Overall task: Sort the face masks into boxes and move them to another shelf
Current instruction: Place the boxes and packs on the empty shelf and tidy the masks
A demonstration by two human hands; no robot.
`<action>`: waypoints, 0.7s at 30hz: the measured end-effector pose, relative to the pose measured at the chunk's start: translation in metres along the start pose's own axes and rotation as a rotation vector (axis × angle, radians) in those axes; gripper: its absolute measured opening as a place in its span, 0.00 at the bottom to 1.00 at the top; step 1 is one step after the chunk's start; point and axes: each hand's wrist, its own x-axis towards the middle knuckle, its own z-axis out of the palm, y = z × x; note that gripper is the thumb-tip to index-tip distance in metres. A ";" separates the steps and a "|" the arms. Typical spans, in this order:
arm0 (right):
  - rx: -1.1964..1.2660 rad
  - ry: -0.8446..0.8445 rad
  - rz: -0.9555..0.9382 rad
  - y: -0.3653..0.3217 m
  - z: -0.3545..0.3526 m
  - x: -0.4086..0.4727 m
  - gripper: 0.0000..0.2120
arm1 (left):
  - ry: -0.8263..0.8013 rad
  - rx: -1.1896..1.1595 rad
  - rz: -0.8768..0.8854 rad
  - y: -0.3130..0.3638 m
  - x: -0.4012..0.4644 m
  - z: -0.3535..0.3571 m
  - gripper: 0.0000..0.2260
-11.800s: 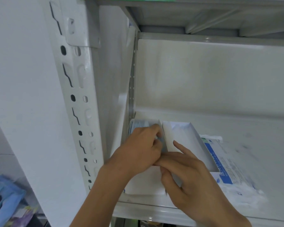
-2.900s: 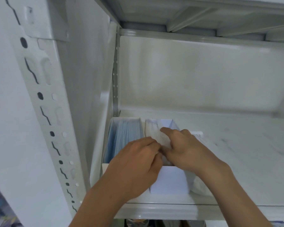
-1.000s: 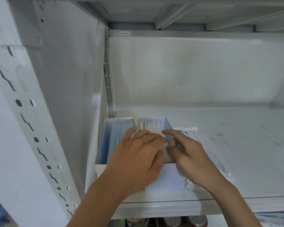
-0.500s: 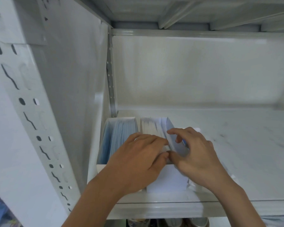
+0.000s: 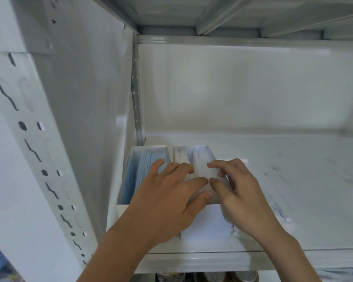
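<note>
The open white cardboard box (image 5: 128, 174) on the left already holds blue face masks (image 5: 149, 165). The left hand (image 5: 167, 202), fingers spread flat, and the right hand (image 5: 238, 192), pinching, seat white masks (image 5: 202, 169) in the second box (image 5: 208, 226); shelf transfer seemingly remains.

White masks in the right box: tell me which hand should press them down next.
Right. The right hand already pinches the white masks in the right box; the left hand lies spread across the blue masks and the divide.
</note>
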 end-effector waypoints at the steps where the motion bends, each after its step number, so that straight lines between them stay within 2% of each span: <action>1: 0.025 0.013 0.001 -0.001 0.000 -0.004 0.15 | 0.005 0.009 -0.013 0.000 -0.003 -0.002 0.26; 3: 0.074 0.026 0.006 -0.002 -0.001 -0.013 0.16 | 0.045 0.029 -0.061 -0.002 -0.013 -0.004 0.27; 7: 0.089 -0.108 -0.008 0.003 -0.014 -0.035 0.30 | 0.162 0.024 -0.151 -0.012 -0.044 0.004 0.25; 12: -0.086 -0.268 0.024 0.007 -0.011 -0.045 0.44 | 0.184 0.090 -0.059 -0.026 -0.061 0.017 0.23; 17: -0.172 -0.261 0.084 -0.004 0.004 -0.049 0.45 | 0.244 0.001 0.022 -0.032 -0.065 0.020 0.21; 21: -0.134 -0.264 0.092 -0.010 0.002 -0.051 0.43 | 0.290 -0.037 0.038 -0.033 -0.066 0.021 0.21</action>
